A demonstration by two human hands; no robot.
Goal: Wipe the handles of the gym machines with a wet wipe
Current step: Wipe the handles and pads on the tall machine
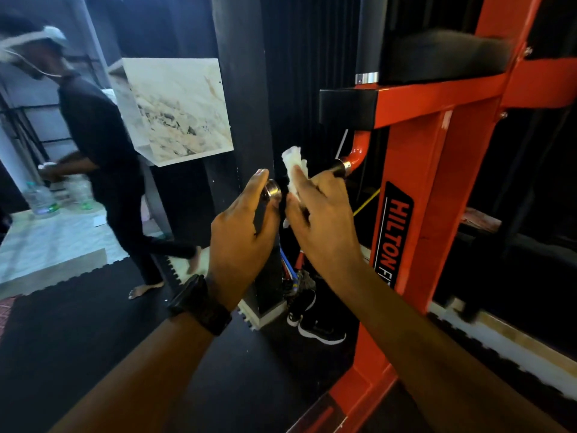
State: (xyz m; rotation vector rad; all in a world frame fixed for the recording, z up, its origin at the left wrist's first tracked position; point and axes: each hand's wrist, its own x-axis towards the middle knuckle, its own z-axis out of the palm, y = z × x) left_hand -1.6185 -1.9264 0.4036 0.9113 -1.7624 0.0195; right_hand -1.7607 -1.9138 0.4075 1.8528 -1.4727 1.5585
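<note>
Both of your hands are up at the handle (272,191) that sticks out from the left side of the orange machine frame (437,182), below its black pad (346,109). Your left hand (240,232) grips the free end of the handle, its fingers curled around the chrome cap with the forefinger lying along the top. Your right hand (324,220) holds the wet wipe (295,165) on the middle of the handle. Its fingers are close together, pinching the wipe with the thumb, and a crumpled tuft of the wipe stands up above the fingertips. Past your right hand the black grip meets a chrome collar and the orange bend into the frame. A black watch (199,303) sits on your left wrist.

On the floor near the foot of the frame lies a pair of black shoes (312,323). Off to the left a second person (100,135) in dark clothes leans over a pale worktop (62,232), where clear bottles (42,198) stand near its far edge. A marble-patterned box (178,107) is mounted on the dark pillar beside them.
</note>
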